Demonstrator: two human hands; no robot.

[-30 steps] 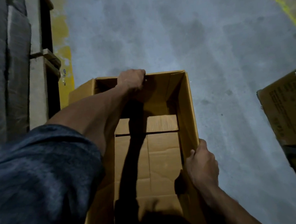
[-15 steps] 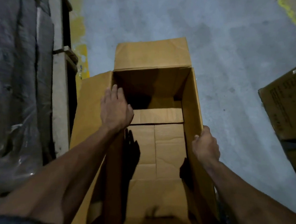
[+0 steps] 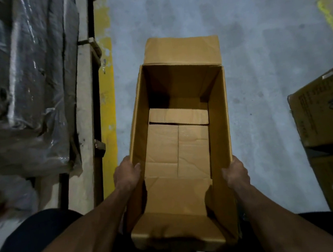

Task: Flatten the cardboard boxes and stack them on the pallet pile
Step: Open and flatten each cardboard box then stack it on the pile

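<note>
An open brown cardboard box [image 3: 218, 121] stands in front of me, its top open and its bottom flaps folded shut inside. Its far top flap [image 3: 182, 48] sticks out flat beyond the rim. My left hand [image 3: 127, 177] grips the box's left wall near the close end, thumb over the rim. On the opposite side, my right hand [image 3: 236, 173] holds the right wall from outside. The pallet pile [image 3: 25, 88] on the left is a plastic-wrapped load on a wooden pallet.
Grey concrete floor [image 3: 254, 36] stretches ahead, with a yellow painted line [image 3: 109, 111] beside the pallet and another at the top right. More cardboard boxes [image 3: 327, 114] stand at the right edge. My dark shorts fill the bottom of the view.
My left hand came back from the box's far end to its left wall near me. The far flap folded outward. My right hand stayed on the right wall.
</note>
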